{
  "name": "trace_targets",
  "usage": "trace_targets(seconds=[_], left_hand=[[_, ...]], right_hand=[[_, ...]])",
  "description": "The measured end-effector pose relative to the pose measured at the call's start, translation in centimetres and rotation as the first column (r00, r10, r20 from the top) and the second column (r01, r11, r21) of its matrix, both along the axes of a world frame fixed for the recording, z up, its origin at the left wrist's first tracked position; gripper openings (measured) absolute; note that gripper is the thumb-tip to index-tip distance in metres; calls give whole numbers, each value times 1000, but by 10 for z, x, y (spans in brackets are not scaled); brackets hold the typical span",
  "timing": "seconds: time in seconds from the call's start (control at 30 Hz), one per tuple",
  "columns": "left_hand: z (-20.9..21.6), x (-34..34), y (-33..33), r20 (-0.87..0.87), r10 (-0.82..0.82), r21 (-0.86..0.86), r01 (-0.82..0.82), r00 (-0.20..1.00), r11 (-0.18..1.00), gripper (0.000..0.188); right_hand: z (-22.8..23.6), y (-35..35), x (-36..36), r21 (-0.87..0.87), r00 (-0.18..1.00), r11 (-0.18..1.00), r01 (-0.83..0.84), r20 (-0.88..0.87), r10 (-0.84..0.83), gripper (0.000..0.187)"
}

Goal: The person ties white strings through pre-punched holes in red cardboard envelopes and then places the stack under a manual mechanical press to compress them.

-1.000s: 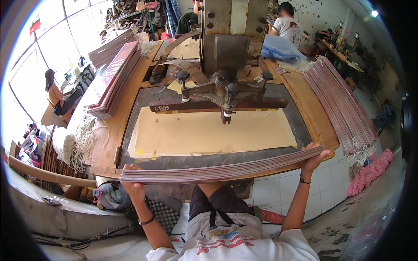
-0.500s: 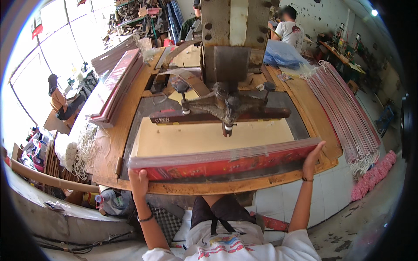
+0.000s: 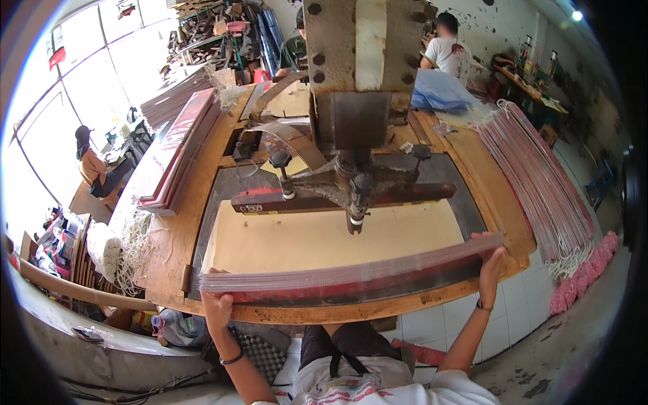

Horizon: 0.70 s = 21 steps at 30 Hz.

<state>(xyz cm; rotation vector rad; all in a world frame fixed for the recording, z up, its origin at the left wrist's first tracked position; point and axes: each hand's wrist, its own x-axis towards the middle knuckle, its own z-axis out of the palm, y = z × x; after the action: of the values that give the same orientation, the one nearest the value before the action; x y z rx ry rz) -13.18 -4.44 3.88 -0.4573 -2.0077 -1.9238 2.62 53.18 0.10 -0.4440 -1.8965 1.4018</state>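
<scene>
A long stack of thin red printed sheets (image 3: 351, 275) with clear, plastic-looking edges spans the front of the worktable. Its many edges face up, and the red face toward me is blurred. My left hand (image 3: 217, 307) grips the left end, thumb on the near face. At the other end my right hand (image 3: 491, 270) is closed round the stack, fingertips showing over the far side. Just beyond lies a pale board (image 3: 324, 236) on a dark plate. Above it is a press machine's dark crossbar (image 3: 337, 197) with black knobs.
Red sheet stacks (image 3: 177, 152) lie along the table's left side, above tangled white cords (image 3: 135, 236). On the right is a large corded stack (image 3: 533, 185). Blue plastic sheeting (image 3: 442, 91) lies behind. The press column (image 3: 361, 67) rises centrally. Other people sit or stand farther off.
The stack has tipped, so more of its edges and less of its red face show. My right fingers now reach over its far side. The whole view has shifted slightly.
</scene>
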Motion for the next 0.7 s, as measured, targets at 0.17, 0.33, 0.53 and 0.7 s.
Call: trace_targets(seconds=[0.17, 0.33, 0.53, 0.7], left_hand=[[5, 3, 6, 24, -48, 52, 47, 999, 998, 76], [-3, 1, 1, 12, -10, 36, 10, 1000, 999, 83], [-5, -2, -6, 104, -209, 84, 201, 972, 976, 102], [3, -2, 0, 114, -250, 116, 237, 961, 965, 106]], right_hand=[[7, -32, 11, 211, 992, 970, 121, 7, -125, 54], [9, -40, 9, 231, 983, 961, 154, 65, -173, 52], [13, -37, 15, 330, 977, 928, 173, 62, -205, 52], [14, -34, 18, 298, 990, 946, 124, 31, -139, 56]])
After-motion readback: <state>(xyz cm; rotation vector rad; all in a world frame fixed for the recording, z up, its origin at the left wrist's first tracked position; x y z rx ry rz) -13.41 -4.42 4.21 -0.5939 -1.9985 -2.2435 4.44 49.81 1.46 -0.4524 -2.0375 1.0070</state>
